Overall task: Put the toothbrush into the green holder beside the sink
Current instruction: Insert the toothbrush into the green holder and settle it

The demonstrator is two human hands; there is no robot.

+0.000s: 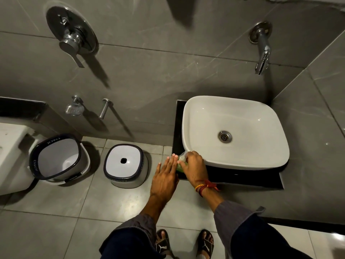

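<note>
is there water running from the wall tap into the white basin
No, the chrome wall tap shows no stream and the white basin looks dry.

The green holder point(179, 168) stands at the near-left corner of the white sink point(235, 131) — only slivers of pale green show; the toothbrush cannot be made out.

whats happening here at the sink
A person stands at a white sink on a black counter, both hands at its front left corner. The right hand reaches over a green holder that is mostly hidden, and the left hand rests flat against its side, fingers straight. No toothbrush can be made out. A bucket and stool sit on the floor.
</note>
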